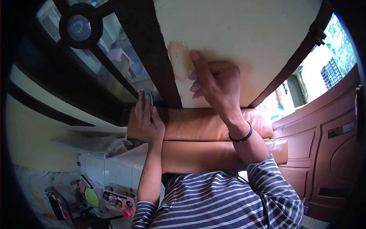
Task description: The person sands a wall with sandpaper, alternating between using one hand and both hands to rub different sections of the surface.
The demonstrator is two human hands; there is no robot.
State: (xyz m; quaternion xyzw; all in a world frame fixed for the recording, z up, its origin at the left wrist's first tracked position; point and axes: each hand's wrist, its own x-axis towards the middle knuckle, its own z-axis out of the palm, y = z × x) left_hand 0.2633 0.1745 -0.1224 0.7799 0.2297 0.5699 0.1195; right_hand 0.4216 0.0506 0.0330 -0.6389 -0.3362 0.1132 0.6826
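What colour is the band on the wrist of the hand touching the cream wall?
Black wristband on the right hand, clearest in the head view.

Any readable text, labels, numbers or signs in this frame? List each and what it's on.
No legible text anywhere.
The clutter at lower left: any labels are too small and blurred to read.
The wristband on the right hand: no marking visible.
The grey pad under the left hand: no print visible.
The wall and door: no writing.
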